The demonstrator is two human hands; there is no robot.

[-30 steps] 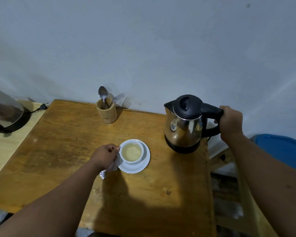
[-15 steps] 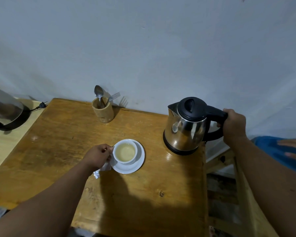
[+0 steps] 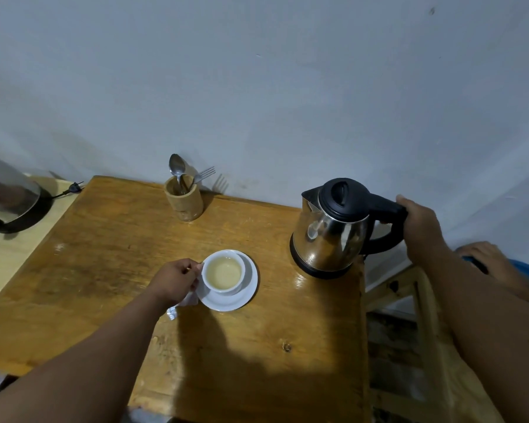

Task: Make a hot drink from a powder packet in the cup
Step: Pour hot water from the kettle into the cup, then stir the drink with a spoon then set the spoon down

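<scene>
Since the earlier frame, the kettle (image 3: pixel 333 236) has been set down at the right edge of the table (image 3: pixel 104 270), upright. Its black handle is gripped by the right hand (image 3: pixel 422 227), closed around it. The cup (image 3: pixel 223 273) of pale liquid is seen on its saucer (image 3: pixel 245 297) near the table middle, held at its left side by the left hand (image 3: pixel 174 279), with a crumpled packet (image 3: pixel 173 312) under it. A bamboo holder (image 3: pixel 184 198) with a spoon (image 3: pixel 177 166) is placed at the far edge.

Bare forearms, no sleeves, no jewellery.
</scene>
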